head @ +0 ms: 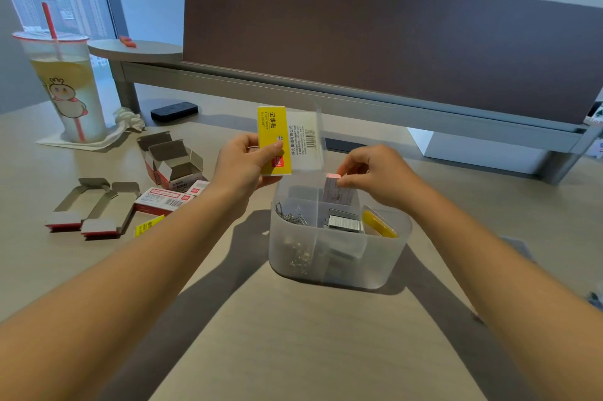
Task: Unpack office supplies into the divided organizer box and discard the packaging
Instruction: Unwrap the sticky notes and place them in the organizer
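We hold the sticky-note wrapper point(288, 139) up in our left hand point(243, 165), thumb across its yellow card and fingers curled behind, so the clear plastic sleeve with its barcode stands upright just past the far rim of the organizer box point(339, 273). Our right hand point(375, 172) pinches the top of a pink sticky-note pad point(337, 193) between thumb and bent fingers, with the pad standing on edge in the back compartment of the box, at about 12 o'clock from its middle. The box sits on the desk point(310, 351) between our forearms. In its left compartment, at 9 o'clock, lie paper clips point(290, 216) and small silver pieces we cannot make out through the frosted wall. A block of staples point(344, 224) rests in the middle section, and something yellow point(380, 224) leans in the right section at 3 o'clock. Off at 9 to 10 o'clock from the box the emptied cartons are scattered: two flattened ones point(91, 208) side by side, two opened ones point(173, 159) standing with flaps up, a red-and-white box point(163, 201) lying flat, and a yellow label point(148, 226) just beside it. Farther out at 10 o'clock stands a cup point(63, 84) with a red straw on a napkin point(81, 141), and a dark eraser point(174, 111) lies near the brown divider panel point(391, 41).
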Motion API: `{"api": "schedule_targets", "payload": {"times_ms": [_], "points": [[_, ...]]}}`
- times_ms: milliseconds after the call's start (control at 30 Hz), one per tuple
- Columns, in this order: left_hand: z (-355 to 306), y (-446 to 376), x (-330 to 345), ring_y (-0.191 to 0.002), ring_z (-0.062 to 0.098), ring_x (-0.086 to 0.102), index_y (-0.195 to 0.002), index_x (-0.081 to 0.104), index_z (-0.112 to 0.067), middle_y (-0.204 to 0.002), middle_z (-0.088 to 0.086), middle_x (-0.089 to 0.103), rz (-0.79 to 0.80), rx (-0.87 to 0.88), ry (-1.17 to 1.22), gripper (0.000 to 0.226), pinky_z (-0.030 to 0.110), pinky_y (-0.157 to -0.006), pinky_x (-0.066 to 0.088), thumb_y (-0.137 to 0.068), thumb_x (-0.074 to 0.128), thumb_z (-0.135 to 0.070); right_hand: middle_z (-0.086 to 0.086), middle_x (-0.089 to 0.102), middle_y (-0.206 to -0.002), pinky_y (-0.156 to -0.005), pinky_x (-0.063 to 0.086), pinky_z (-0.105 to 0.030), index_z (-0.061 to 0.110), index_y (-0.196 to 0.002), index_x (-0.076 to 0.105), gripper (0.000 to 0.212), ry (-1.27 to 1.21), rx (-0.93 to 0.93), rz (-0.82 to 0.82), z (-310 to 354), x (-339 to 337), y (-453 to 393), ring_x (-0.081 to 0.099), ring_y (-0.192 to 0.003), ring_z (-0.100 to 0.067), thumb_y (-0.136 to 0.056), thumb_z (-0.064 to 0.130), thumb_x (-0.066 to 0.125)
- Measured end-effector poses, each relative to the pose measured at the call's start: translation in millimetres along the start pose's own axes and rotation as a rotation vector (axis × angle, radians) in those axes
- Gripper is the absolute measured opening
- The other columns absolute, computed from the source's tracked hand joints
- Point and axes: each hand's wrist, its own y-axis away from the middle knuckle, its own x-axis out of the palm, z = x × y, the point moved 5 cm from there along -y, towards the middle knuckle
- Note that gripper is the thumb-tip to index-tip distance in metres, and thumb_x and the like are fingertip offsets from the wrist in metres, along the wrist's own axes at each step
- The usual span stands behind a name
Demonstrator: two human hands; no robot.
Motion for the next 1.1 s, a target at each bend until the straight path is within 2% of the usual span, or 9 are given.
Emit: {"api": "schedule_targets", "payload": {"times_ms": [267,400,500,600,700,833,967,1033,1100], "points": [[-9.0,18.4,-11.7,-0.075,0.009,0.060,-0.099,0.046,-0.012,-0.101,0.002,0.058,-0.003,0.004,-0.035,0.012,0.024,-0.060,0.052,-0.088,0.049,-0.016,0.004,0.053,-0.095,-0.068,0.039,-0.011,0.010,-0.101,0.059,0.024,-0.076,-0.052,-0.140,13.3,-11.7,23.4,0.049,-0.086,-0.010,-0.082,0.024,0.060],[-9.5,48.8,-31.7,-0.075,0.009,0.060,-0.087,0.048,-0.018,-0.096,0.001,0.059,-0.021,0.002,-0.026,0.004,0.025,-0.063,0.053,-0.088,0.049,-0.014,0.006,0.051,-0.097,-0.069,0.036,-0.003,0.009,-0.104,0.059,0.025,-0.077,-0.122,-0.237,32.5,-11.2,63.8,0.047,-0.089,-0.007,-0.083,0.023,0.060],[1.1,77.7,-52.1,-0.077,0.009,0.062,-0.103,0.046,-0.012,-0.094,0.000,0.060,-0.027,0.001,-0.024,0.016,0.022,-0.061,0.055,-0.087,0.050,-0.012,0.004,0.051,-0.097,-0.073,0.035,0.003,0.006,-0.102,0.060,0.024,-0.088,-0.212,-0.278,50.2,0.7,98.8,0.046,-0.090,-0.008,-0.081,0.018,0.062],[21.7,103.0,-71.7,-0.076,0.012,0.062,-0.113,0.042,-0.009,-0.095,0.002,0.061,-0.050,-0.012,-0.108,0.029,0.020,-0.055,0.055,-0.086,0.053,-0.009,-0.005,0.061,-0.096,-0.081,0.035,-0.013,0.003,-0.097,0.063,0.026,-0.016,-0.275,-0.223,63.1,26.1,126.2,0.049,-0.089,-0.013,-0.078,0.022,0.061],[42.6,116.0,-88.2,-0.087,0.025,0.063,-0.117,0.041,-0.005,-0.114,0.017,0.061,-0.119,-0.027,-0.271,0.037,0.030,-0.067,0.054,-0.084,0.057,-0.007,-0.012,0.064,-0.101,-0.078,0.032,-0.011,0.003,-0.099,0.063,0.023,-0.029,-0.269,-0.154,65.0,52.8,141.5,0.055,-0.094,-0.019,-0.080,0.016,0.062],[40.2,117.5,-99.7,-0.108,0.026,0.055,-0.121,0.041,-0.007,-0.123,0.013,0.054,-0.230,0.084,-0.694,0.042,0.030,-0.078,0.045,-0.084,0.059,-0.015,-0.004,0.055,-0.124,-0.091,0.038,-0.019,0.011,-0.117,0.055,0.034,0.087,-0.222,0.030,55.3,84.4,150.3,0.050,-0.112,-0.016,-0.086,0.025,0.055],[31.3,122.8,-102.7,-0.119,0.027,0.041,-0.125,0.042,-0.008,-0.130,0.014,0.044,-0.295,0.220,-1.055,0.050,0.036,-0.097,0.038,-0.081,0.062,-0.021,-0.004,0.052,-0.127,-0.097,0.036,-0.025,0.013,-0.119,0.053,0.035,0.114,-0.174,0.062,52.1,89.8,150.2,0.047,-0.116,-0.017,-0.088,0.029,0.051],[29.2,133.5,-95.0,-0.118,0.026,0.042,-0.123,0.046,-0.010,-0.129,0.012,0.048,-0.188,0.342,-1.132,0.045,0.035,-0.096,0.038,-0.083,0.059,-0.026,-0.004,0.052,-0.127,-0.097,0.036,-0.026,0.013,-0.119,0.053,0.035,0.123,-0.178,0.057,53.0,90.0,150.1,0.047,-0.115,-0.018,-0.088,0.029,0.050],[34.3,144.2,-82.7,-0.116,0.023,0.046,-0.120,0.050,-0.013,-0.128,0.008,0.052,0.034,0.411,-1.274,0.042,0.035,-0.094,0.039,-0.086,0.053,-0.037,-0.004,0.053,-0.126,-0.096,0.036,-0.026,0.013,-0.119,0.053,0.035,0.125,-0.181,0.054,54.0,89.9,150.4,0.047,-0.115,-0.018,-0.088,0.029,0.050]]}}
